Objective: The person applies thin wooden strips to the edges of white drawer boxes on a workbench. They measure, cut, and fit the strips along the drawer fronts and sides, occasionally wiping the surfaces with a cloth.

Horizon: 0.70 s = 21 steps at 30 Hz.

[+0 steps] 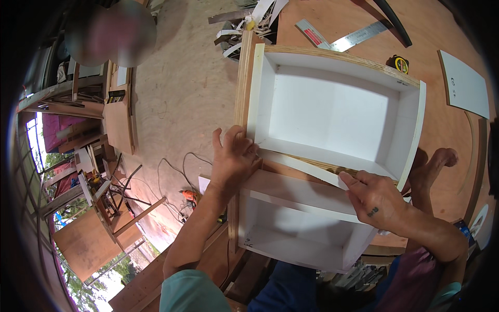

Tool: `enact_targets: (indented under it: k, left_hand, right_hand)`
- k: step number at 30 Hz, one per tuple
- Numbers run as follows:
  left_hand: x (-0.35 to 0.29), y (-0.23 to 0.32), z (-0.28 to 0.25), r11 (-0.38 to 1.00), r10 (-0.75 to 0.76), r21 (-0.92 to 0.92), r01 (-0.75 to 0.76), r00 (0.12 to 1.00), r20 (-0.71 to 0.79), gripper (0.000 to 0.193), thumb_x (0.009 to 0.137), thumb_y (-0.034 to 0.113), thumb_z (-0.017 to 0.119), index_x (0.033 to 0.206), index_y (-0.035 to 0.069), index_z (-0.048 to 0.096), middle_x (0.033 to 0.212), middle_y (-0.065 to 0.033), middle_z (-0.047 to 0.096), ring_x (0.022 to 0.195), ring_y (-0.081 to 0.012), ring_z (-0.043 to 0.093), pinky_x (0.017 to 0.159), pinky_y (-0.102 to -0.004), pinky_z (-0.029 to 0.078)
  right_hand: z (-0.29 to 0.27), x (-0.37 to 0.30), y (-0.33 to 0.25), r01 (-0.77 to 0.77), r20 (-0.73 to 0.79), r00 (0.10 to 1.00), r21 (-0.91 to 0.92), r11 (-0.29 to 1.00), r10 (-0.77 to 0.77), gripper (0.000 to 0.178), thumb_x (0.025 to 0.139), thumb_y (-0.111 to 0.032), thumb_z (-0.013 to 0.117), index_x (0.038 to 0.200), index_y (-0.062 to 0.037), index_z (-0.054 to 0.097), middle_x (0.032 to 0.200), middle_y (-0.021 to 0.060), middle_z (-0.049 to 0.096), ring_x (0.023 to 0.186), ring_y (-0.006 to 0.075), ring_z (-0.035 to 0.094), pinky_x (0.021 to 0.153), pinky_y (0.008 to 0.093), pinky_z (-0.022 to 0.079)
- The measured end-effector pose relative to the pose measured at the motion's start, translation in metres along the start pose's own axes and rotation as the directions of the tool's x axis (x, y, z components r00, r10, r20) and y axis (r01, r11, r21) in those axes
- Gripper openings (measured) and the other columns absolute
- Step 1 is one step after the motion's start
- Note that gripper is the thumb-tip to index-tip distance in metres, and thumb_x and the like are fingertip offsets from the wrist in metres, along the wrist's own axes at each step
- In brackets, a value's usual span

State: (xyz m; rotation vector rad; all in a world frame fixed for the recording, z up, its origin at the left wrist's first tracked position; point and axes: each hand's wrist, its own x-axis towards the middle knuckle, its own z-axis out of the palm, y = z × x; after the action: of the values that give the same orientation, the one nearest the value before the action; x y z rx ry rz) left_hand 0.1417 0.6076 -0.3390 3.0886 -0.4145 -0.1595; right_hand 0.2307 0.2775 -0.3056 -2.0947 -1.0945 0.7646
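Two bare hands work one narrow white edging strip (pixel 306 168) along the near side of the upper white drawer box (pixel 332 106); taking that box as the dial, the strip lies at 7 o'clock. The left hand (pixel 235 154), at 8, has bent fingers at the strip's end; whether it pinches or merely presses, I cannot tell. The right hand (pixel 378 202), at 5, grasps the other end, thumb on top.

The step looks like lining the strip up with the raw plywood edge (pixel 332 167) showing beside it; the next move probably calls for bringing the right end flush while the left corner is held true.

The lower white drawer box (pixel 296 229), just past 6, crowds the right wrist. A steel square (pixel 358 37) at 12 and a tape measure (pixel 401 64) at 2 limit room behind; the plywood sheet (pixel 443 127) at 3 offers more, short of the bare foot (pixel 441 160) at 4.
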Motion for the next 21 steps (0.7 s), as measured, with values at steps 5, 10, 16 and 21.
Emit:
enact_targets:
  k: [5,10,16,21]
  left_hand:
    - [0.003,0.002,0.001,0.999,0.028,0.019,-0.026,0.993,-0.115,0.014,0.072,0.009,0.073,0.084,0.003,0.069,0.096,-0.0034,0.058,0.113,-0.0282,0.043,0.088,-0.0509,0.039]
    - [0.010,0.005,-0.001,1.000,-0.001,-0.031,-0.003,0.991,-0.131,0.012,0.072,0.004,0.073,0.082,0.000,0.068,0.096,-0.0056,0.057,0.106,-0.0315,0.044,0.083,-0.0441,0.042]
    - [0.016,0.013,-0.009,0.999,-0.017,-0.051,0.011,0.993,-0.121,0.011,0.072,0.003,0.071,0.080,-0.002,0.066,0.099,-0.0074,0.057,0.101,-0.0333,0.045,0.083,-0.0432,0.043]
    - [0.015,0.007,-0.006,0.999,0.041,0.017,-0.039,0.997,-0.069,0.011,0.071,0.005,0.071,0.079,-0.001,0.068,0.095,-0.0067,0.061,0.106,-0.0321,0.047,0.086,-0.0440,0.043]
  right_hand:
    - [0.006,-0.001,0.005,-0.003,-0.044,0.999,0.015,1.000,0.004,0.041,0.077,0.004,0.064,0.117,0.0048,0.059,0.071,0.0140,0.056,0.052,0.0281,0.056,0.047,0.0370,0.045]
    - [0.007,-0.001,0.003,-0.001,-0.052,0.999,0.025,1.000,0.002,0.042,0.076,0.005,0.064,0.117,0.0045,0.059,0.071,0.0135,0.055,0.052,0.0274,0.055,0.047,0.0368,0.045]
    - [0.007,-0.004,0.002,0.014,-0.045,0.999,0.002,1.000,-0.014,0.043,0.075,0.005,0.064,0.118,0.0042,0.058,0.070,0.0126,0.054,0.051,0.0263,0.054,0.046,0.0359,0.044]
    - [0.003,-0.002,0.001,0.034,-0.078,0.996,-0.029,0.999,-0.036,0.042,0.075,0.003,0.065,0.116,0.0036,0.059,0.069,0.0124,0.054,0.049,0.0260,0.054,0.044,0.0363,0.044]
